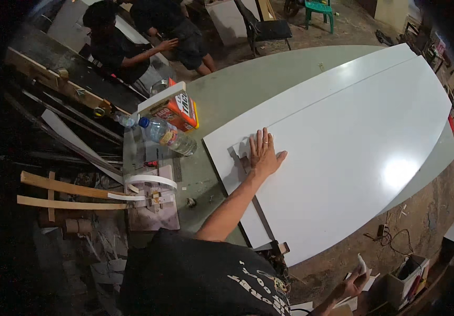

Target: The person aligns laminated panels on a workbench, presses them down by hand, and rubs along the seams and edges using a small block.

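My left hand [263, 151] lies flat, fingers stretched out, on a large glossy white panel [337, 142]. A straight seam runs along the panel, and the hand rests near it at the panel's left end. Darker patches beside the wrist look like its shadow and reflection. Low on the right, past the panel's near edge, my right hand [350, 286] is closed around a small white piece [362, 263] that sticks up from the fingers; its exact kind is unclear. A dark clamp-like block [278, 247] sits at the panel's near corner.
The panel lies on a greenish table [206, 184]. A water bottle [171, 138] and an orange-red tin [187, 113] stand at left, near a board with curved strips [153, 210]. Two people [132, 37] are at far left. An open box [408, 279] stands lower right.
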### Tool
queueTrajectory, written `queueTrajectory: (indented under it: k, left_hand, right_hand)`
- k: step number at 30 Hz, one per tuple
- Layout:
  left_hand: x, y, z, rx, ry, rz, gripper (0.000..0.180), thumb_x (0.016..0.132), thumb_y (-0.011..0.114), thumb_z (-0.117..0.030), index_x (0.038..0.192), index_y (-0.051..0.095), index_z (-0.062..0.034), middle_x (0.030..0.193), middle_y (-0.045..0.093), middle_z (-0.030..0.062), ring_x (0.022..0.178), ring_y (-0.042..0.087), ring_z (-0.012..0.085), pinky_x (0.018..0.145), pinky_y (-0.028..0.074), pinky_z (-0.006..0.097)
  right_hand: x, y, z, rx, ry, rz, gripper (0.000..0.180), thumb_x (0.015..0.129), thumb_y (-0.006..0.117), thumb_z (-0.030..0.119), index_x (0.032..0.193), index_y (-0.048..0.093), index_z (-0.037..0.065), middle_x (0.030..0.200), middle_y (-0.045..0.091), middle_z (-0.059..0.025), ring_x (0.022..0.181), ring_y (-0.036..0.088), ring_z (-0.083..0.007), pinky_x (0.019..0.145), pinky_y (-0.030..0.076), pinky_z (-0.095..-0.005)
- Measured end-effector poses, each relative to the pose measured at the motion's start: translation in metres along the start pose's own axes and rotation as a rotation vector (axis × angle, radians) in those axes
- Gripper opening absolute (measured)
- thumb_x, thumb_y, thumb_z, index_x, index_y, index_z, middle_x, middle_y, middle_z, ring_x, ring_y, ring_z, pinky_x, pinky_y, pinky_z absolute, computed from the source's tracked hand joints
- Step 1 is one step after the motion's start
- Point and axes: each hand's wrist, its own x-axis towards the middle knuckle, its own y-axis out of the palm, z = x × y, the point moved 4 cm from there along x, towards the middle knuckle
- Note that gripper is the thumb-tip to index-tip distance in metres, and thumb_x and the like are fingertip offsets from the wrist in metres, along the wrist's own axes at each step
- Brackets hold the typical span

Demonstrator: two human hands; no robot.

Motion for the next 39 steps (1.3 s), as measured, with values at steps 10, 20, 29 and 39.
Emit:
queueTrajectory:
  k: [10, 20, 29, 39]
  left_hand:
    - [-0.016, -0.014, 0.054, 0.055, -0.04, 0.005, 0.093, 0.097, 0.045, -0.066, 0.153, 0.032, 0.0068, 0.165, 0.017, 0.0243, 0.155, 0.01, 0.0391, 0.122, 0.004, 0.061]
    - [-0.051, -0.029, 0.072, 0.064, -0.146, 0.055, 0.095, 0.097, 0.045, -0.067, 0.153, 0.031, 0.0086, 0.166, 0.012, 0.0252, 0.156, 0.004, 0.0378, 0.123, 0.002, 0.059]
    - [-0.035, -0.013, 0.058, -0.05, -0.084, 0.025, 0.094, 0.097, 0.047, -0.066, 0.155, 0.029, 0.0051, 0.168, 0.008, 0.0204, 0.156, 0.0, 0.0356, 0.124, 0.001, 0.058]
    - [-0.066, -0.045, 0.114, -0.102, -0.134, 0.009, 0.104, 0.091, 0.052, -0.073, 0.149, 0.036, 0.0117, 0.167, 0.007, 0.0231, 0.156, -0.003, 0.038, 0.121, -0.004, 0.063]
  right_hand:
    - [0.004, 0.003, -0.015, 0.187, -0.117, 0.026, 0.02, 0.102, 0.058, 0.006, 0.12, 0.064, -0.002, 0.115, 0.069, -0.0163, 0.109, 0.065, -0.026, 0.097, 0.055, -0.0424]
    - [-0.003, -0.003, 0.002, 0.153, -0.095, 0.035, 0.019, 0.101, 0.058, 0.003, 0.118, 0.064, -0.004, 0.118, 0.068, -0.0165, 0.11, 0.064, -0.0248, 0.099, 0.054, -0.0415]
    - [-0.005, 0.009, 0.014, -0.039, -0.152, 0.043, 0.019, 0.102, 0.057, 0.002, 0.118, 0.065, -0.005, 0.118, 0.068, -0.0159, 0.109, 0.064, -0.0243, 0.1, 0.054, -0.0415]
    - [0.001, 0.002, 0.005, 0.083, -0.154, 0.058, 0.02, 0.102, 0.055, 0.001, 0.118, 0.064, -0.006, 0.12, 0.068, -0.0188, 0.111, 0.065, -0.0261, 0.1, 0.055, -0.0405]
